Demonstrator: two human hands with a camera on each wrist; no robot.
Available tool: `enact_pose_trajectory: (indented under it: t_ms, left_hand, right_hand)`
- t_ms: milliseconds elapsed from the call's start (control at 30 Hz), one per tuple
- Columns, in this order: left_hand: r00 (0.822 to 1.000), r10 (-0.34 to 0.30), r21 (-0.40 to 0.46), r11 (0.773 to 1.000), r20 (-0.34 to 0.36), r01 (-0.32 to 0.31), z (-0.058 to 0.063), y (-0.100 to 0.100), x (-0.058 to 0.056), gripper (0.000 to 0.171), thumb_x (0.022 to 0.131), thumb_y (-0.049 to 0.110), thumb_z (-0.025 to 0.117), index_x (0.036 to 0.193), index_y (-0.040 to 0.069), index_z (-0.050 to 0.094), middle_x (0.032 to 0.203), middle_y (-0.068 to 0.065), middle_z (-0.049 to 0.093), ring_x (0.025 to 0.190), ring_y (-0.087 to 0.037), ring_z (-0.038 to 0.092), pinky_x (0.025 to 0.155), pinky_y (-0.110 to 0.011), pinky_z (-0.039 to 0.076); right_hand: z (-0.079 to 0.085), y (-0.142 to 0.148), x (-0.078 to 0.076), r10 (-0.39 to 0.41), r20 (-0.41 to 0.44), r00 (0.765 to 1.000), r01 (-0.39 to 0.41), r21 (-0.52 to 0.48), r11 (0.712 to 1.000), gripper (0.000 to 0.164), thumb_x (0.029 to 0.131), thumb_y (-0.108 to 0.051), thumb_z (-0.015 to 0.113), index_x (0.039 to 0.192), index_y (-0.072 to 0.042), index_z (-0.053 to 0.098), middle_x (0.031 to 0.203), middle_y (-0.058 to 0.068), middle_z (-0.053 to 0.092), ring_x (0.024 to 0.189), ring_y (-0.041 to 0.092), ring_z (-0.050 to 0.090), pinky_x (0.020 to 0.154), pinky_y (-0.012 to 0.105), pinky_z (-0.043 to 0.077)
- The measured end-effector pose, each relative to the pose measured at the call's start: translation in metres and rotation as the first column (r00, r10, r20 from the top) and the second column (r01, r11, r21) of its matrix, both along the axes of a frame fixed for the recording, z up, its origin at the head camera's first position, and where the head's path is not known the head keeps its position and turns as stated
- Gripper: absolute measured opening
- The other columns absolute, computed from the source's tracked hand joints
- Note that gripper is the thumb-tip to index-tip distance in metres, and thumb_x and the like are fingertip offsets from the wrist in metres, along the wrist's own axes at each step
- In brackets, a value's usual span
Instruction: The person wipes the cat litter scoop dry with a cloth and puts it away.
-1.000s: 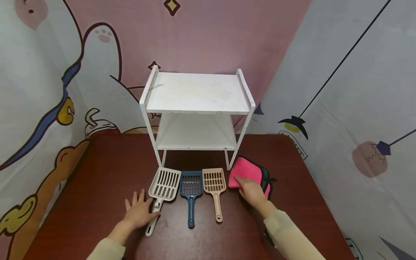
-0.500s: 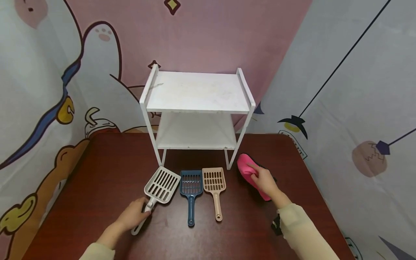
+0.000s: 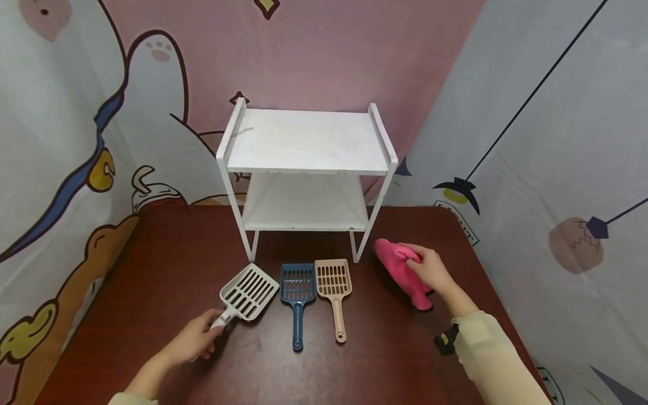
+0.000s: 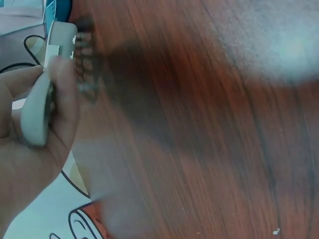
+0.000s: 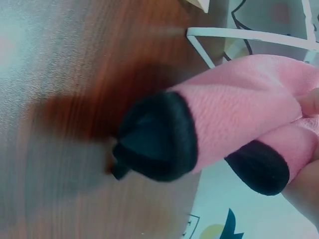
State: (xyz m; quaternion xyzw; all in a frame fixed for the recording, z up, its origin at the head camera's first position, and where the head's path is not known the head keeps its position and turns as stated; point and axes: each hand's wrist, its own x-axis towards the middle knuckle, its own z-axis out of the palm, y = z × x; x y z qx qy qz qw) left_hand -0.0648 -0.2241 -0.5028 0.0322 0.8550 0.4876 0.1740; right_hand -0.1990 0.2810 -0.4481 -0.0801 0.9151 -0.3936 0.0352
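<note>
Left hand (image 3: 194, 339) curled round handle of pale grey slotted plastic scoop (image 3: 244, 292), scoop head raised off dark red-brown wooden table (image 3: 167, 264), tilted toward front left. Right hand (image 3: 430, 269) grips crumpled pink fabric pad with black trim (image 3: 402, 270), lifted off table right of white two-tier metal shelf rack (image 3: 306, 169). Dark blue slotted scoop (image 3: 297, 295) and beige slotted scoop (image 3: 334, 289) lie flat side by side before rack, between hands.

dark red table (image 3: 152, 270), white two-tier shelf (image 3: 306, 140), cartoon-print wall cloths (image 3: 61, 140)
</note>
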Motion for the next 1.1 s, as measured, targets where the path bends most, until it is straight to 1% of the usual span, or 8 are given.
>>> enact_pose_trajectory:
  t_ms: [133,267,533,633,733,867,1067,1100]
  left_hand:
    - [1.0,0.011,0.039,0.999,-0.01,-0.011,0.001,-0.005,0.0,0.036,0.092,0.007,0.055,0.121,-0.01,0.044,0.084,-0.015,0.059,0.049,-0.008,0.049,0.038,-0.027,0.044]
    - [0.999,-0.025,0.098,0.995,-0.021,0.027,0.006,-0.01,-0.002,0.04,0.092,0.008,0.055,0.122,-0.015,0.043,0.086,-0.018,0.06,0.05,-0.006,0.05,0.038,-0.027,0.044]
    - [0.996,-0.086,0.144,0.986,0.002,0.085,0.021,-0.014,-0.014,0.046,0.093,0.012,0.055,0.126,-0.017,0.042,0.094,-0.024,0.061,0.053,-0.006,0.052,0.04,-0.027,0.045]
    - [0.994,-0.105,0.164,0.981,0.012,0.102,0.025,-0.013,-0.019,0.047,0.094,0.012,0.055,0.127,-0.018,0.04,0.095,-0.024,0.062,0.054,-0.006,0.052,0.041,-0.026,0.045]
    - [0.993,-0.118,0.17,0.979,0.022,0.113,0.028,-0.01,-0.024,0.048,0.094,0.013,0.055,0.128,-0.017,0.04,0.095,-0.023,0.062,0.053,-0.007,0.051,0.04,-0.026,0.044]
    - [0.991,-0.13,0.157,0.98,0.021,0.125,0.031,-0.006,-0.03,0.048,0.093,0.015,0.056,0.127,-0.016,0.042,0.09,-0.019,0.063,0.052,-0.008,0.051,0.04,-0.025,0.044]
    - [0.987,-0.158,0.171,0.973,0.019,0.153,0.035,0.0,-0.037,0.046,0.093,0.013,0.056,0.126,-0.016,0.043,0.076,-0.007,0.06,0.052,-0.008,0.052,0.041,-0.026,0.046]
    - [0.986,-0.163,0.179,0.971,0.02,0.157,0.035,0.001,-0.038,0.046,0.093,0.012,0.056,0.126,-0.016,0.043,0.074,-0.005,0.059,0.052,-0.008,0.053,0.041,-0.026,0.046]
  right_hand:
    - [0.005,0.001,-0.002,-0.005,-0.024,1.0,0.004,-0.031,1.0,0.042,0.089,0.001,0.054,0.131,0.0,0.052,0.114,0.024,0.059,0.071,0.016,0.05,0.056,0.022,0.042]
    - [0.01,0.002,-0.003,-0.004,-0.046,0.999,0.002,-0.042,0.999,0.045,0.088,0.001,0.055,0.133,-0.001,0.049,0.117,0.024,0.057,0.071,0.012,0.05,0.058,0.021,0.043]
    - [0.021,0.0,-0.001,-0.01,-0.037,0.999,0.009,-0.03,1.0,0.043,0.09,-0.002,0.055,0.132,0.0,0.049,0.113,0.025,0.059,0.074,0.015,0.053,0.063,0.022,0.046]
    - [0.024,0.0,-0.001,-0.012,-0.044,0.999,0.011,-0.016,1.0,0.043,0.09,-0.003,0.055,0.132,0.0,0.05,0.114,0.024,0.059,0.074,0.013,0.052,0.062,0.021,0.045]
    - [0.025,0.0,0.0,-0.011,-0.047,0.999,0.011,-0.016,1.0,0.044,0.089,-0.003,0.056,0.133,-0.001,0.05,0.116,0.024,0.058,0.069,0.011,0.051,0.059,0.021,0.043]
    - [0.033,-0.005,0.004,0.002,-0.044,0.999,-0.003,-0.03,1.0,0.047,0.088,-0.002,0.056,0.135,-0.003,0.048,0.12,0.024,0.056,0.07,0.01,0.05,0.058,0.02,0.042]
    - [0.04,-0.01,0.005,0.02,-0.04,0.999,-0.022,-0.054,0.998,0.041,0.09,-0.004,0.056,0.131,0.0,0.051,0.117,0.022,0.058,0.079,0.008,0.052,0.065,0.018,0.046]
    - [0.038,-0.009,0.004,0.022,-0.037,0.999,-0.024,-0.062,0.998,0.04,0.09,-0.005,0.056,0.13,-0.002,0.052,0.116,0.021,0.059,0.079,0.007,0.053,0.067,0.018,0.047]
